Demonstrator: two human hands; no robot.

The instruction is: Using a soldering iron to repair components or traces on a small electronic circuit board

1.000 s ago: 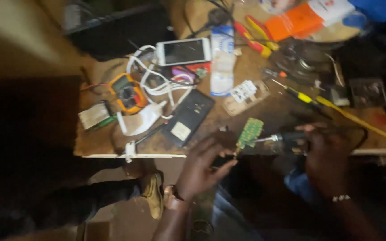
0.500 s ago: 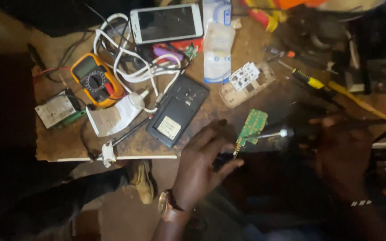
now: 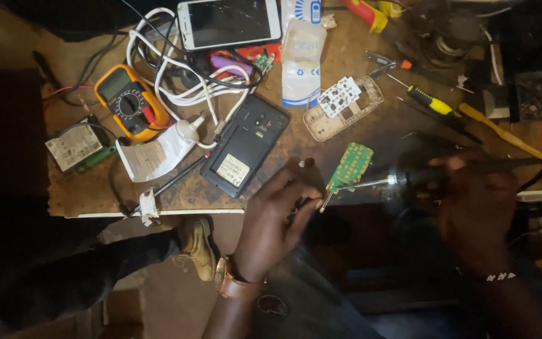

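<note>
The left hand (image 3: 277, 220) was curled shut, its fingertips (image 3: 305, 207) pinching the lower corner of a small green board (image 3: 350, 167) and holding it tilted over the near edge of the table (image 3: 95, 198). The right hand (image 3: 478, 207) was closed around the dark handle of a soldering iron (image 3: 409, 179), whose thin metal tip reached leftward to the bottom of the board, just beside the left fingertips. A black cord (image 3: 534, 166) ran from the iron past the right hand's far side.

Just beyond the left hand, on the table, lay a black phone (image 3: 244, 145) with its back open. Farther out from it sat a tangle of white cable (image 3: 177, 88), a yellow multimeter (image 3: 123, 103) and, farther still, a white phone (image 3: 229, 23) face up. Left of the black phone were a curled paper slip (image 3: 152, 157) and a small grey battery (image 3: 73, 146). Beyond the board lay a pale phone frame (image 3: 343, 108) with a white keypad piece on it, and past that a clear plastic packet (image 3: 302, 59).

Beyond the right hand lay a yellow-and-black screwdriver (image 3: 437, 108) and a long yellow stick (image 3: 512, 139). Below the left hand, under the table edge, a tan shoe (image 3: 197, 248) showed on the floor, and a brown watch (image 3: 230, 285) sat on the left wrist.
</note>
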